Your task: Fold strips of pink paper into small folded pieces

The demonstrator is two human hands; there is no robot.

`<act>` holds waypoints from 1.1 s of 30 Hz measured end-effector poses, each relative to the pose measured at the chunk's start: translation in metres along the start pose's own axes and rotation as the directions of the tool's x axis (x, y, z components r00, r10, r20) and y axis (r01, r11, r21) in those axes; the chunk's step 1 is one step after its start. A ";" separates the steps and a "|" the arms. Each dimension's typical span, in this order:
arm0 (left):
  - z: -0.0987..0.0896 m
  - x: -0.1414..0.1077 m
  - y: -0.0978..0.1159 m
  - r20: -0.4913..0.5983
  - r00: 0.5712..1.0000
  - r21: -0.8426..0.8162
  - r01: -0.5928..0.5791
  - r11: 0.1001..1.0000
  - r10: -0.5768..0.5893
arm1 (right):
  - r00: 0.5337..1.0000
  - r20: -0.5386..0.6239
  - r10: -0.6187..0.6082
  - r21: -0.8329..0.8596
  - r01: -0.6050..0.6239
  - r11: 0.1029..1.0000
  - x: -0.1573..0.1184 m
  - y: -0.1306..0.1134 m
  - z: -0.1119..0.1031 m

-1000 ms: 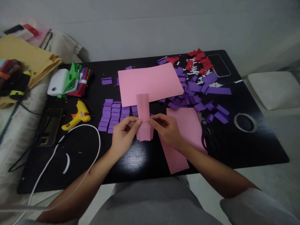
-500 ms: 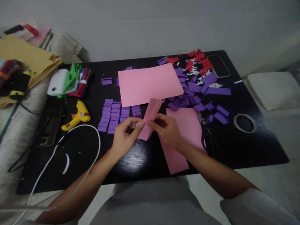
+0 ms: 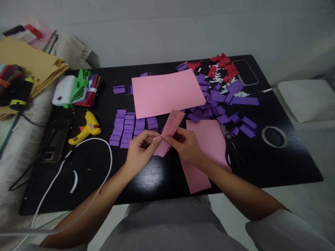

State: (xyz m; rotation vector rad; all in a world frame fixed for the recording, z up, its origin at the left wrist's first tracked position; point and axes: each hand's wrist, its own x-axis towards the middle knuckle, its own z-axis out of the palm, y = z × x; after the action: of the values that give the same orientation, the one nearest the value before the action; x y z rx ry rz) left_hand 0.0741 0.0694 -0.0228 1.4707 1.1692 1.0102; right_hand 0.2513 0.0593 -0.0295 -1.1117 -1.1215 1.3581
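Observation:
Between my hands a folded pink paper strip (image 3: 171,123) is held up, slanting toward the upper right. My left hand (image 3: 141,150) pinches its lower left edge with the thumb on top. My right hand (image 3: 187,144) pinches its right edge, fingertips close to my left thumb. Behind the strip lies a large pink sheet (image 3: 167,93). Under and beside my right hand are more pink pieces (image 3: 209,139), with black scissors (image 3: 231,150) at their right edge. Rows of folded purple pieces (image 3: 123,129) sit left of the strip.
On the black table (image 3: 274,167) are a yellow glue gun (image 3: 87,129), a white cable (image 3: 111,157), a tape roll (image 3: 274,136), a purple pile (image 3: 209,108) and red scraps (image 3: 225,66). Green and red bundles (image 3: 86,89) lie at the back left.
The upper end of the pink strip has tilted slightly to the right. Both hands keep their pinch in nearly the same place.

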 end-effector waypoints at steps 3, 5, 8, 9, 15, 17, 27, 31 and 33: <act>-0.001 0.000 -0.001 -0.001 1.000 0.003 -0.010 1.000 0.010 | 1.000 0.011 -0.012 -0.028 0.012 1.000 -0.001 0.000 0.000; -0.002 0.000 -0.002 -0.011 1.000 0.005 -0.013 1.000 0.013 | 1.000 0.017 -0.009 -0.032 0.010 0.999 -0.001 0.000 0.000; -0.001 -0.001 -0.004 -0.023 1.000 -0.009 -0.009 1.000 0.008 | 1.000 0.015 0.007 -0.031 -0.007 1.000 -0.001 0.001 0.001; -0.001 -0.001 -0.004 -0.024 1.000 -0.017 -0.003 1.000 0.003 | 1.000 0.012 0.012 -0.029 -0.012 1.000 -0.001 0.001 0.001; 0.001 0.001 -0.002 -0.015 0.999 -0.075 0.037 0.997 -0.038 | 1.000 -0.016 0.021 -0.008 -0.021 1.000 0.000 0.003 0.001; 0.001 0.001 0.000 -0.009 0.999 -0.075 0.044 0.996 -0.045 | 0.999 -0.023 0.026 0.000 -0.026 1.000 0.000 0.004 0.001; -0.004 0.003 0.001 -0.077 0.993 -0.114 0.085 0.990 -0.094 | 0.997 -0.063 0.049 0.029 -0.047 0.998 0.003 0.005 -0.003; -0.004 0.003 0.002 -0.080 0.993 -0.108 0.078 0.991 -0.087 | 0.997 -0.073 0.025 -0.014 -0.026 1.000 0.003 0.005 -0.004; -0.004 0.003 0.002 -0.068 0.995 -0.107 0.072 0.992 -0.080 | 0.998 -0.065 0.022 -0.028 -0.024 0.999 0.003 0.005 -0.004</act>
State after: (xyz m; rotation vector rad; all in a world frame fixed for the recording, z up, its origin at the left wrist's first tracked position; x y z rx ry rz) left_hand 0.0715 0.0733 -0.0199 1.3078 1.1964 1.0631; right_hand 0.2539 0.0621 -0.0346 -1.1847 -1.0876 1.3183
